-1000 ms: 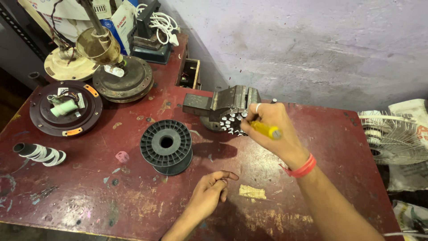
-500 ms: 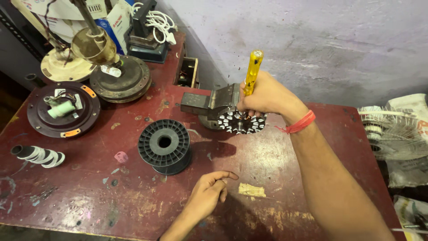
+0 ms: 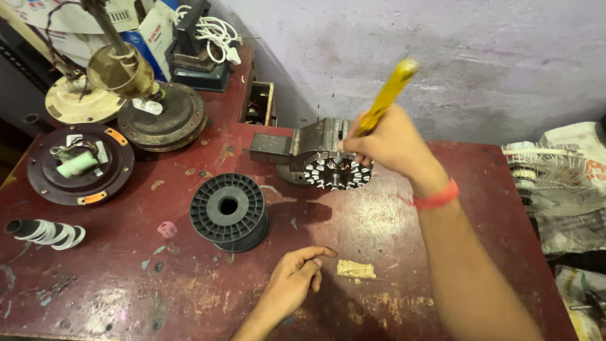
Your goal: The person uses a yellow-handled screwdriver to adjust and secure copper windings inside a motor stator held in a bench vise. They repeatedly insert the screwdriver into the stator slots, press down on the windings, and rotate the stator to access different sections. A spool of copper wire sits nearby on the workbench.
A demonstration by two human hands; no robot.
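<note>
Stood at the table's far left corner: a blue-and-white cardboard box. Lay crumpled at the right edge: white printed bags.

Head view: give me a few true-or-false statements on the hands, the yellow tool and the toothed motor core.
1. The right hand holds a yellow-handled tool over the toothed motor core. True.
2. The left hand holds the black plastic spool. False: it rests open on the red table, apart from the spool.
3. The core sits at a metal vise. True.
4. The spool lies right of the core. False: it lies left of it and nearer the person.
5. An orange band is on the right wrist. True.
</note>
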